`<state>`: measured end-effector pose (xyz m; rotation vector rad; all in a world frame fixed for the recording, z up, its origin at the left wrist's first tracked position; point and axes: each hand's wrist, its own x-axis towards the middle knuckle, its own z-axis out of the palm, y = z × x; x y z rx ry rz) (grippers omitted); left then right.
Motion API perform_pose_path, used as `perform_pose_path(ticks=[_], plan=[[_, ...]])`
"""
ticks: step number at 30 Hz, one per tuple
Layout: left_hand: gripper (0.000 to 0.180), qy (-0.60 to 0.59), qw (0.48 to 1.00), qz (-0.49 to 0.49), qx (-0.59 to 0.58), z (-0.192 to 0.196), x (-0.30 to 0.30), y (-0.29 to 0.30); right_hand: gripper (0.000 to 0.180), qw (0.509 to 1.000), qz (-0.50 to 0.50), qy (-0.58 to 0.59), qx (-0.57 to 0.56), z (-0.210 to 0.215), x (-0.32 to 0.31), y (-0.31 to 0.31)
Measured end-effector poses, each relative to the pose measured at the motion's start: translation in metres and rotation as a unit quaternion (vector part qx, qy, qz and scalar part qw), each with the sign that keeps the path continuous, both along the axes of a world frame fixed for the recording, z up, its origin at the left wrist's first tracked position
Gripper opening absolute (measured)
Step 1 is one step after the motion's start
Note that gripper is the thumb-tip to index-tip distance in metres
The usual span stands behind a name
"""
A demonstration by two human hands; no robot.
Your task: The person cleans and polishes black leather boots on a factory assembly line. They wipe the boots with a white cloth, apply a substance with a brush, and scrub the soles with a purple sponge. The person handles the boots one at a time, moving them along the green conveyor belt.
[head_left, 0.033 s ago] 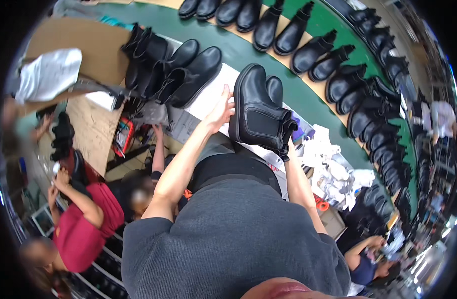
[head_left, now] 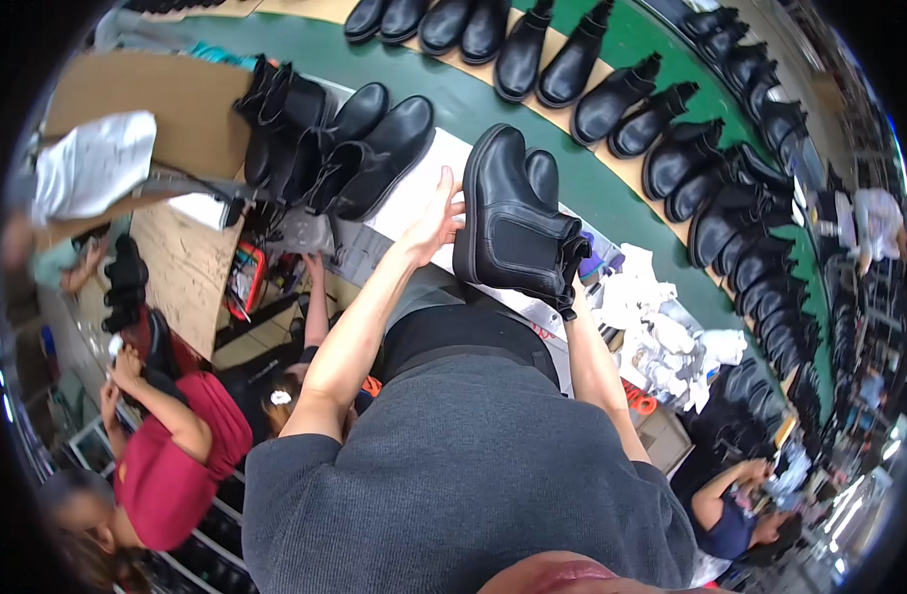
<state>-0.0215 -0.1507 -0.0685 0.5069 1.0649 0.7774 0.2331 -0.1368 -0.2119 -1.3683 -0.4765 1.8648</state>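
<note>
A black leather ankle boot (head_left: 508, 213) with a stretchy side panel is held up in front of me, its sole toward the left. Behind it shows the toe of a second black boot (head_left: 542, 178). My left hand (head_left: 435, 220) is beside the sole, thumb up and apart, fingers stretched out with their tips at the sole's edge. At the boot's top opening, my right hand (head_left: 578, 295) grips the shaft from behind; most of its fingers are hidden.
More black boots (head_left: 384, 163) stand left on the white-topped bench. Pairs line the green conveyor (head_left: 443, 84) ahead and to the right. Crumpled white paper (head_left: 661, 327) lies by my right arm. A cardboard box (head_left: 146, 89) stands far left. Co-workers sit at left (head_left: 176, 455) and right (head_left: 735, 510).
The boots on the conveyor have shifted slightly left in view. The co-workers at left have moved a little. My hands and the held boot stay nearly still.
</note>
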Motion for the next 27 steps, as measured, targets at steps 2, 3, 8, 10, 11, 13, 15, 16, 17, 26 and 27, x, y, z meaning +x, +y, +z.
perform_pose_path(ticks=[2, 3, 8, 10, 11, 13, 15, 16, 17, 26, 27], plan=[[0.095, 0.012, 0.999, -0.042, 0.008, 0.026, -0.001, 0.01, 0.064, 1.0, -0.02, 0.008, -0.005, 0.006, -0.004, -0.004], [0.095, 0.018, 0.998, -0.065, 0.015, 0.035, -0.003, 0.016, 0.065, 0.999, -0.03, 0.01, -0.007, 0.008, -0.006, -0.005], [0.096, 0.032, 0.992, -0.116, 0.03, 0.061, -0.003, 0.033, 0.067, 0.997, -0.067, 0.022, -0.011, 0.017, -0.015, -0.006], [0.096, 0.027, 0.99, -0.133, 0.034, 0.063, -0.005, 0.041, 0.067, 0.996, -0.08, 0.027, -0.011, 0.019, -0.018, -0.007], [0.096, 0.025, 0.99, -0.137, 0.032, 0.063, -0.006, 0.044, 0.068, 0.996, -0.086, 0.028, -0.012, 0.02, -0.019, -0.008], [0.096, 0.02, 0.989, -0.142, 0.024, 0.059, -0.009, 0.047, 0.069, 0.995, -0.095, 0.031, -0.014, 0.022, -0.02, -0.008], [0.095, 0.014, 0.989, -0.142, 0.028, 0.057, -0.012, 0.05, 0.069, 0.994, -0.102, 0.032, -0.013, 0.022, -0.021, -0.006], [0.095, 0.011, 0.99, -0.141, 0.029, 0.056, -0.014, 0.05, 0.07, 0.994, -0.104, 0.034, -0.013, 0.023, -0.021, -0.006], [0.095, 0.008, 0.989, -0.144, 0.031, 0.055, -0.014, 0.051, 0.07, 0.994, -0.106, 0.035, -0.012, 0.023, -0.021, -0.005], [0.085, -0.055, 0.994, -0.032, -0.084, 0.034, -0.015, 0.064, 0.073, 0.984, -0.166, 0.058, 0.03, 0.057, -0.028, 0.013], [0.082, -0.074, 0.992, 0.0, -0.102, 0.022, -0.015, 0.066, 0.074, 0.985, -0.16, 0.049, 0.05, 0.079, -0.028, 0.017]])
